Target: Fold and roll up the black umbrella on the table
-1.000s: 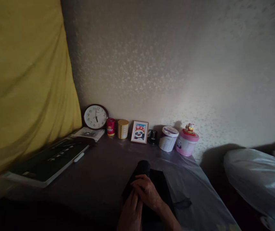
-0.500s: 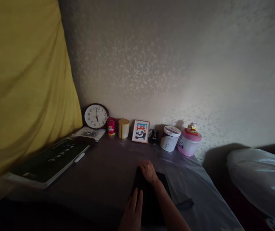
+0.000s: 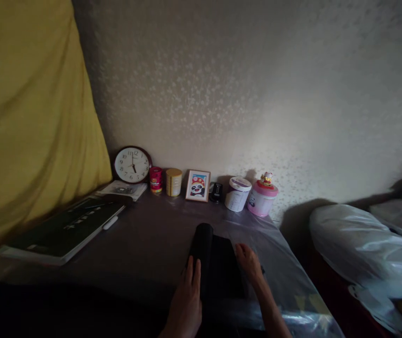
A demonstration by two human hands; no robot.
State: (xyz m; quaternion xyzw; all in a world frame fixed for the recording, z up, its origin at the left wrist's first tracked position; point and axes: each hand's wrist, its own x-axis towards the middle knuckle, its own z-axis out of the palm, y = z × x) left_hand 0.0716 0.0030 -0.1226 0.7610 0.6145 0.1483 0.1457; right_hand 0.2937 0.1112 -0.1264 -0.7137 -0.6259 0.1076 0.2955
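Curtain side: we have a yellow curtain (image 3: pixel 28 117) hanging at the far left, its folds reaching the table.
Green book: we see a thick dark green book (image 3: pixel 55 241) lying flat beside the curtain, a slim pen (image 3: pixel 97 205) on its cover and a small white object (image 3: pixel 110 223) at its right edge.
Clock corner: behind the book, papers (image 3: pixel 125 188) lie before a round clock (image 3: pixel 132 164) that leans against the wall (image 3: pixel 222 94).
Tins: next along come a red can (image 3: pixel 156 180) and a yellow tin (image 3: pixel 174 183), standing upright just apart.
Left hand: our left hand (image 3: pixel 186 300) lies with fingers extended on the near left side of the black roll (image 3: pixel 202 244), not clasped round it.
Panda picture: a framed panda picture (image 3: pixel 198 186) stands upright beyond the roll.
Black roll: it lies lengthwise on the table (image 3: pixel 158 234) between our hands, a flat black sheet (image 3: pixel 224 270) spreading to its right.
Back row: a small black object (image 3: pixel 216 192) and a white tub (image 3: pixel 238 196) follow.
Right hand: apart from the left, our right hand (image 3: pixel 250 262) curls at the sheet's right edge; we cannot tell whether it grips it.
Pink tub: a figurine (image 3: pixel 266 178) tops the pink tub (image 3: pixel 262 201).
Beyond the table: a pale plastic bag (image 3: pixel 355 244) bulges at right.
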